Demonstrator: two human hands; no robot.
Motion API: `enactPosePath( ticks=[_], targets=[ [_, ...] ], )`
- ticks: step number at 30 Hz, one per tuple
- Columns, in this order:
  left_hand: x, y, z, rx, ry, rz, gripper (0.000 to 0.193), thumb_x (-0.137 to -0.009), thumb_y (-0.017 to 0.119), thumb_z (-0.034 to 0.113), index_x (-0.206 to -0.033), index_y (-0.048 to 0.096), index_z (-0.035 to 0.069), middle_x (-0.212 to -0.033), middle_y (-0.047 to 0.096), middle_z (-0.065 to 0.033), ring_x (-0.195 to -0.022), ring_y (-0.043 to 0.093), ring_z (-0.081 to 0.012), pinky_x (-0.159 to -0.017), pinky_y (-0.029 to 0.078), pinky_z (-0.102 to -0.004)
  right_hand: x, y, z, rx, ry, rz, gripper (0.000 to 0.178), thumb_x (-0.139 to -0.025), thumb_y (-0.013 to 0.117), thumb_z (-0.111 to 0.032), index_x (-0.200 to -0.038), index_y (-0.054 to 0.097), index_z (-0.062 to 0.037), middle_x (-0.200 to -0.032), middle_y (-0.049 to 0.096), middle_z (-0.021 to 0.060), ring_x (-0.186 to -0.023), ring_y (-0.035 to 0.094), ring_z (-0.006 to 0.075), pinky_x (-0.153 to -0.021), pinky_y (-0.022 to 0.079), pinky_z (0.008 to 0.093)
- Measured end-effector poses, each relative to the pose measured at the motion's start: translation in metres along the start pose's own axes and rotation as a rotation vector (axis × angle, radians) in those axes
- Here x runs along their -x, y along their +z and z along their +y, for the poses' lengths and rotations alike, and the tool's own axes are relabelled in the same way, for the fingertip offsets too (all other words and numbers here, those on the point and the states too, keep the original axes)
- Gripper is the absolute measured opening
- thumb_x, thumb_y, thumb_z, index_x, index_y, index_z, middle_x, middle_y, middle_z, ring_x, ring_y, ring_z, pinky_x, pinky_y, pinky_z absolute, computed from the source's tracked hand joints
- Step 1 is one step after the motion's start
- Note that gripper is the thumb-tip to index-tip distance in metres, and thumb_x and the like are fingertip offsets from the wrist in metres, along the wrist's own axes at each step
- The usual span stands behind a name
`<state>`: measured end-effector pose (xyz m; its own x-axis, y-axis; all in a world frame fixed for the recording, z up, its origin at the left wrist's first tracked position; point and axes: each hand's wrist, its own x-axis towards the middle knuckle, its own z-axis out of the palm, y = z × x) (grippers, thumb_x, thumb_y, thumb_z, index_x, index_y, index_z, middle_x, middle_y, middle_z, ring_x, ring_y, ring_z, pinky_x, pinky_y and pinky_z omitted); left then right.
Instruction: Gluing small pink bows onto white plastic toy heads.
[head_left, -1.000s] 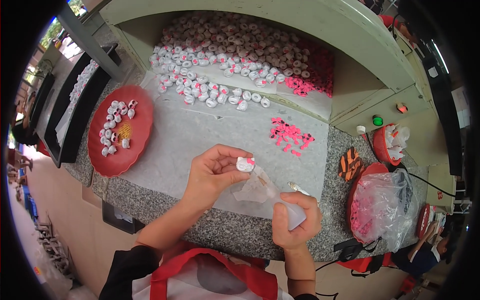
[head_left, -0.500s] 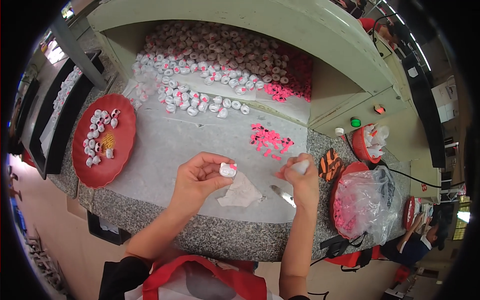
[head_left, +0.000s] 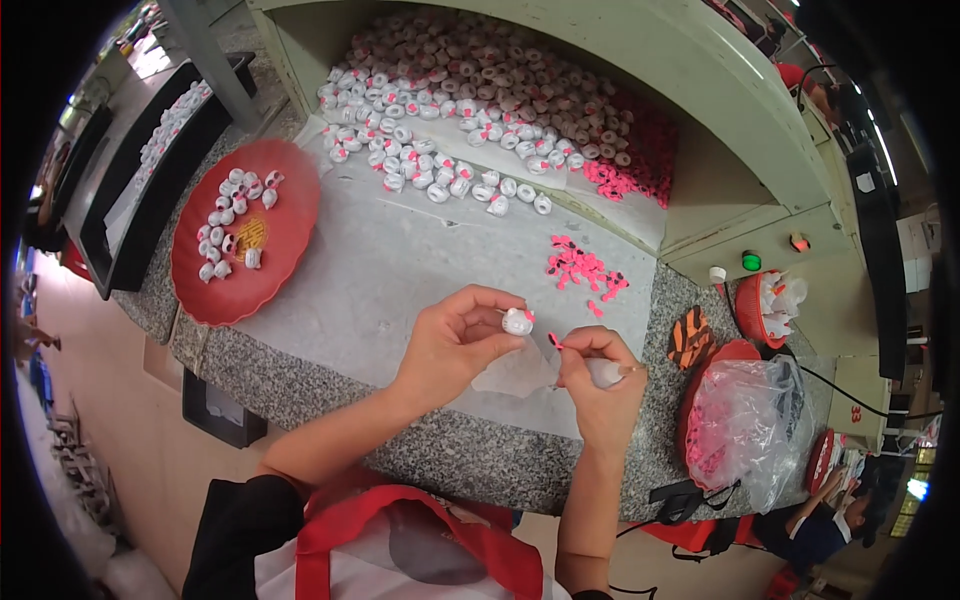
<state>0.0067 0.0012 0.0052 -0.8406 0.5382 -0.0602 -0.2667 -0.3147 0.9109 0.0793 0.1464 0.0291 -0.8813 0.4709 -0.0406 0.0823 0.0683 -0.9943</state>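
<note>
sheet (head_left: 370, 270): pale paper, matt, faintly creased.
counter (head_left: 460, 460), under the sheet: speckled stone look, smooth.
plate (head_left: 285, 222), left of the sheet: red plastic, soft sheen.
bag (head_left: 765, 415), right of the sheet: clear plastic film, glossy, crumpled.
cabinet (head_left: 720, 100), beyond the sheet: painted, worn at edges.
figure (head_left: 517, 322), over the sheet: white, smooth, glossy.

The right hand (head_left: 607, 402) hides most of a white bottle (head_left: 606, 373); a plastic bag (head_left: 768, 420) partly covers a scalloped red dish (head_left: 737, 351).
</note>
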Motion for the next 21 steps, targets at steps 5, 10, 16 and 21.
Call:
enactPosePath(
  ticks=[5,10,16,21],
  targets=[
    [0.000,0.001,-0.005,-0.071,0.086,-0.033,0.028,-0.074,0.053,-0.014,-0.100,0.051,-0.004,-0.103,0.053,-0.0128,-0.094,0.055,-0.0165,-0.080,0.047,-0.0263,0.011,0.019,-0.001,0.022,-0.214,-0.030,0.011,-0.071,0.060,0.008,-0.079,0.057,0.0023,-0.075,0.057,0.0038,-0.064,0.051,0.0061,-0.056,0.041,0.0182],
    [0.002,-0.002,-0.005,-0.180,0.217,-0.091,0.030,-0.073,0.052,-0.016,-0.100,0.052,-0.004,-0.106,0.049,-0.0138,-0.098,0.053,-0.0190,-0.081,0.048,-0.0286,0.012,0.016,0.002,0.129,-0.266,0.031,0.011,-0.070,0.060,0.009,-0.079,0.057,0.0026,-0.075,0.056,0.0032,-0.064,0.050,0.0065,-0.059,0.040,0.0182],
    [0.004,0.006,0.003,-0.150,0.156,-0.082,0.029,-0.071,0.055,-0.013,-0.098,0.056,-0.002,-0.103,0.052,-0.0101,-0.094,0.054,-0.0155,-0.079,0.049,-0.0250,0.011,0.014,0.008,0.126,-0.320,0.058,0.013,-0.068,0.063,0.006,-0.077,0.057,-0.0006,-0.073,0.056,0.0045,-0.061,0.051,0.0083,-0.055,0.040,0.0195],
    [-0.002,-0.011,0.002,0.108,0.004,-0.225,0.031,-0.072,0.057,-0.012,-0.102,0.055,-0.004,-0.111,0.049,-0.0161,-0.098,0.053,-0.0196,-0.084,0.046,-0.0295,0.014,0.016,0.005,0.006,-0.208,0.088,0.017,-0.069,0.062,0.009,-0.083,0.056,0.0018,-0.077,0.053,0.0018,-0.068,0.050,0.0068,-0.061,0.040,0.0185]
  ],
)
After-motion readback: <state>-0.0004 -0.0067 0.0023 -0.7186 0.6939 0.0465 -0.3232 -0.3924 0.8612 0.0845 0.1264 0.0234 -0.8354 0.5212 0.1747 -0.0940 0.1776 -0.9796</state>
